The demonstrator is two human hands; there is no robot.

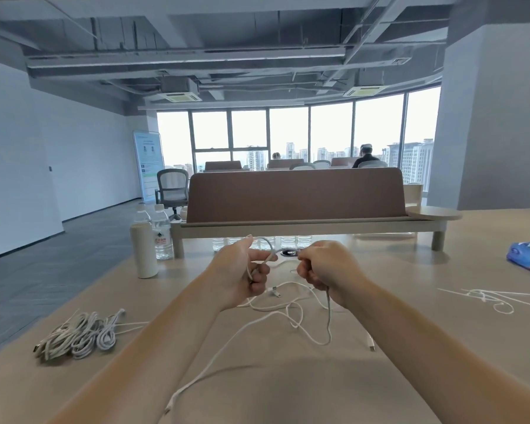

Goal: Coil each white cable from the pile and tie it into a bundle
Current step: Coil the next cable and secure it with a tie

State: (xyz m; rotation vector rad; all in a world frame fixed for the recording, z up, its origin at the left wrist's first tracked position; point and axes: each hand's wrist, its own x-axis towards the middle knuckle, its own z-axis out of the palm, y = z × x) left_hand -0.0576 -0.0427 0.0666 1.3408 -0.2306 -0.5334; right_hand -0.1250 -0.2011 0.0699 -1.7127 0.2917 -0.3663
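- The left hand [245, 267] and the right hand [325, 267] are up over the desk [441, 347]. They are side by side, close but not touching.
- The left grip is curled tight. Its thumb and fingers pinch the white cable [328, 310], and 1 small loop stands up over the thumb.
- The right grip is a closed fist round the same cable. A short bit runs across from 1 hand to the other.
- From the bottom of the right fist the cable drops straight down to the desk. There it wiggles in loose bends, then runs in a long line toward the person, slanting left. A plug end [168, 409] lies far down near the person.
- So the slack lies below the right hand, and that hand is nearer to it. I think the right hand must feed the long tail up and across to the left hand.
- The coil looks only just begun.
- A small plug [275, 291] with more white cable lies under the hands. I cannot tell if it is another cable. It could snag.
- Done bundles [77, 335] sit far left. Thin white ties [487, 298] lie right, well apart from the hands.
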